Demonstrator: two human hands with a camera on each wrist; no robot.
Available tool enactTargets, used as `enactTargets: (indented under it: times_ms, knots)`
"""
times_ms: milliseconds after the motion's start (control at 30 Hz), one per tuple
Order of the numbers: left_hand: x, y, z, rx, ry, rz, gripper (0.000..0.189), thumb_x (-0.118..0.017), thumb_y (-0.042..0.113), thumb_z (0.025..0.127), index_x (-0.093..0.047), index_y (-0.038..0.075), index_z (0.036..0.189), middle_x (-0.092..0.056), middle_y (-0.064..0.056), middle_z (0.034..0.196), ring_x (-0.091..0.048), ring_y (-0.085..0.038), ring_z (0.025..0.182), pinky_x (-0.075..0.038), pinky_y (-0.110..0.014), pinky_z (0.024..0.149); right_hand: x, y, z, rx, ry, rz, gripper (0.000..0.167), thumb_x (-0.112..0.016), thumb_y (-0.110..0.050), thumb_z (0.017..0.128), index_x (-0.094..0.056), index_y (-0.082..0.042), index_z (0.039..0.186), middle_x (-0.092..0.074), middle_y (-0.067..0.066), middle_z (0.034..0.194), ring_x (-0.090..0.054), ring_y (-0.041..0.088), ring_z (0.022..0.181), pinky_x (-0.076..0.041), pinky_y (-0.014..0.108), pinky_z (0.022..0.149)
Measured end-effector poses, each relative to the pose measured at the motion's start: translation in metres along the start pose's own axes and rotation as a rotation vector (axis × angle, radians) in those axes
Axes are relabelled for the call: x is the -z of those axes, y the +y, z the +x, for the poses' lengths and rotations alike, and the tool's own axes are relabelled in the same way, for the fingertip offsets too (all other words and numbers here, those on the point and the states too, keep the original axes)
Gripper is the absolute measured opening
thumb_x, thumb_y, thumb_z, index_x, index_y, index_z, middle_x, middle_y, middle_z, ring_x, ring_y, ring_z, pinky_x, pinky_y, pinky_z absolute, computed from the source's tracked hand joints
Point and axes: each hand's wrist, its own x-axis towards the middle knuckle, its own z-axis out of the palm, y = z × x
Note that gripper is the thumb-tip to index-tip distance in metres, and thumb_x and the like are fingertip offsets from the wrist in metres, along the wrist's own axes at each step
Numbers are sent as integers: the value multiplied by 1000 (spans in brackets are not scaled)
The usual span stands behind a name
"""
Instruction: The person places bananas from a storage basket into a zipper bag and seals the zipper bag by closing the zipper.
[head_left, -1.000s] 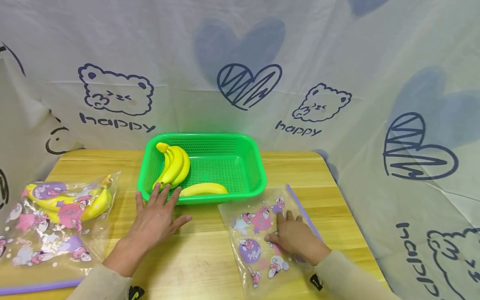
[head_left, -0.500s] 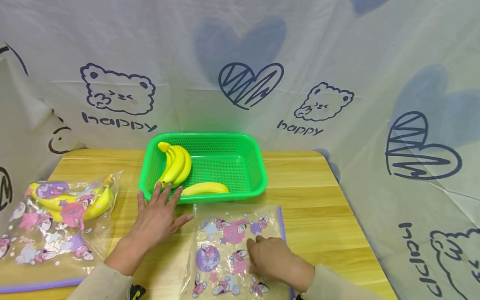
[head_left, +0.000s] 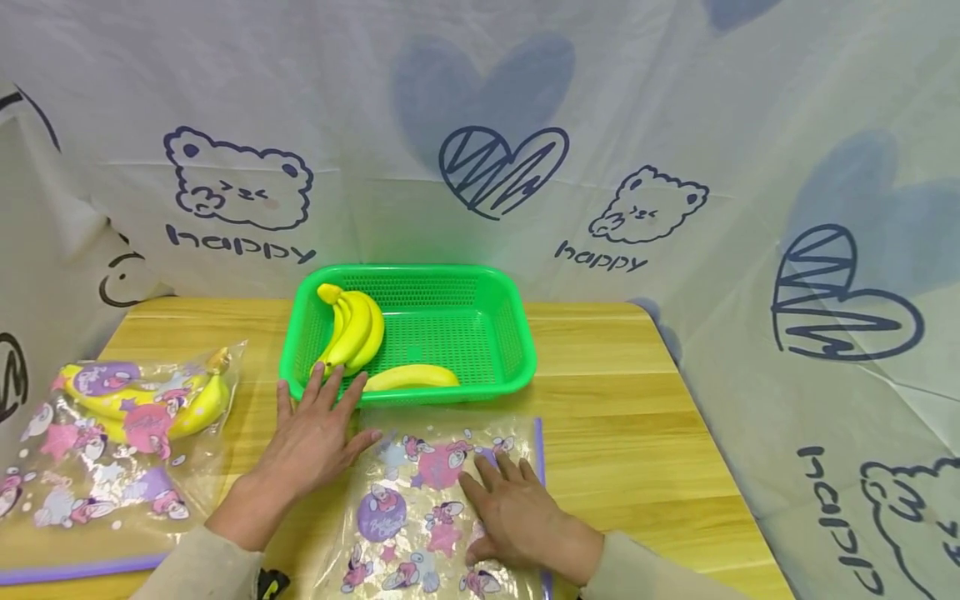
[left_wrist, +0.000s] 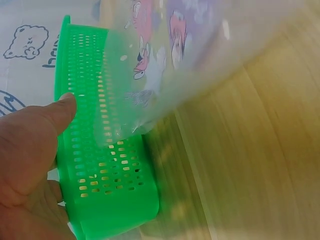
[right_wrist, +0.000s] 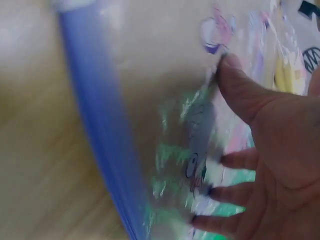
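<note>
My left hand (head_left: 311, 442) rests with spread fingers on the near left rim of a green plastic basket (head_left: 487, 392). Its fingertips reach the lower end of a banana bunch (head_left: 352, 329) inside. A single banana (head_left: 412, 377) lies along the basket's front wall. My right hand (head_left: 517, 517) lies with fingers spread on a flat, clear zip bag (head_left: 435, 467) printed with pink and purple cartoon figures. The bag's purple zip edge (right_wrist: 92, 100) is on the right, by that hand. In the left wrist view the bag's corner overlaps the basket's perforated side (left_wrist: 90, 150).
At the left, a second printed zip bag (head_left: 97, 483) holds bananas (head_left: 202, 408), its purple zip edge toward me. The wooden table (head_left: 637, 433) meets a white patterned cloth (head_left: 360, 200) behind the basket and at both sides.
My right hand has slid the zip bag left across the table, to in front of the basket, and its fingers have spread out over it. The left hand stays on the basket rim.
</note>
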Motion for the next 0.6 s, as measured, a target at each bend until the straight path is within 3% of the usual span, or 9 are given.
enactTargets:
  times_ms: [133,300,400,500,600]
  knots:
    - [1,1,-1,-2,1,-2,83,-69,49,100,-35,9,164,-23,-30,169,-12,-55,158,-4,-85,114,-3,-14,2,-40,44,-158,100,-49,-87,86,-47,-18,158,-52,16,158,-58,43,137,-54,59,103]
    - [5,6,-6,-15,11,5,82,-72,45,98,-36,9,163,-24,-30,169,-12,-56,157,-5,-83,116,-8,-32,4,-76,152,-360,98,-31,-88,92,-57,-13,149,-67,18,140,-71,36,108,-62,44,76]
    - [8,17,-14,-76,55,35,81,-77,40,95,-41,8,161,-29,-30,167,-17,-55,157,-10,-82,117,-6,-33,5,-95,179,-371,95,-33,-88,91,-61,-12,142,-71,14,126,-71,32,97,-59,39,65]
    - [6,32,-25,-173,121,74,78,-81,37,91,-49,6,155,-38,-29,163,-26,-53,155,-20,-78,117,1,-25,7,-73,192,-318,82,-42,-81,95,-63,-12,134,-71,9,112,-70,28,90,-59,36,60]
    - [-5,48,-38,-268,160,109,73,-83,37,89,-56,5,149,-48,-28,157,-38,-52,150,-33,-71,116,6,-10,10,-12,224,-233,59,-56,-61,102,-63,-11,131,-70,8,111,-71,26,92,-61,36,68]
